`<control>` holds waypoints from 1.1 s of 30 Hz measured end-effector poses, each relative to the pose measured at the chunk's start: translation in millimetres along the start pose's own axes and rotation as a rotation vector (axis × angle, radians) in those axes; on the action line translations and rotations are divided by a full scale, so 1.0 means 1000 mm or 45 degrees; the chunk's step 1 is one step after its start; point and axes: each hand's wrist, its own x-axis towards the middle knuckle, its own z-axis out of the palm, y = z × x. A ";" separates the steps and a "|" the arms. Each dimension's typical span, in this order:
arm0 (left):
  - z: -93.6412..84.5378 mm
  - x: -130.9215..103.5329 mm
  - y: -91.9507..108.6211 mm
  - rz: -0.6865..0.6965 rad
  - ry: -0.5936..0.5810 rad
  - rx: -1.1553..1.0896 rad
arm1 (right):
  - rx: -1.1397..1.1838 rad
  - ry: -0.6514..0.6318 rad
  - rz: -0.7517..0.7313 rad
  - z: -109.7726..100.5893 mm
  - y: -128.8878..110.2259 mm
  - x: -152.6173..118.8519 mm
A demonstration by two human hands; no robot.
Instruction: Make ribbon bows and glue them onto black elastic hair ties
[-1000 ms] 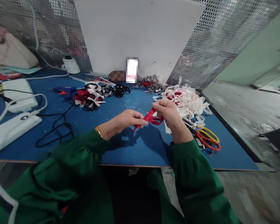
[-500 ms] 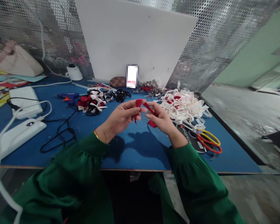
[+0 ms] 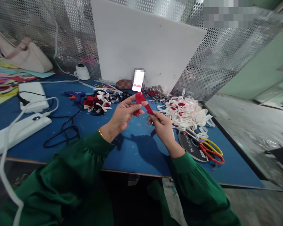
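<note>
A red ribbon point(image 3: 148, 108) stretches between my two hands above the blue table. My left hand point(image 3: 125, 115) pinches one part of it, folded over near the fingertips. Lower and to the right, my right hand point(image 3: 160, 124) grips the other part between thumb and fingers, and a bit of red shows below that hand. Beyond my left hand lies a pile of red, white and black bows and hair ties point(image 3: 97, 103). Close to my right hand is a heap of white and cream ribbons point(image 3: 182, 111) with some red in it.
Scissors with red and yellow handles point(image 3: 211, 150) lie on a black ribbon spool point(image 3: 191, 146) at right. A blue glue gun point(image 3: 74, 95), black cable point(image 3: 61, 138) and white power strip point(image 3: 21, 133) are at left. A lit phone point(image 3: 138, 81) leans against the white board point(image 3: 143, 40).
My right hand has moved down, away from my left, drawing the red ribbon out straight between them. The ribbon now loops over my left fingers. The whole view has shifted slightly.
</note>
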 end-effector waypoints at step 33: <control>0.000 -0.002 0.005 -0.101 -0.091 -0.050 | -0.365 -0.168 0.203 0.002 0.018 -0.001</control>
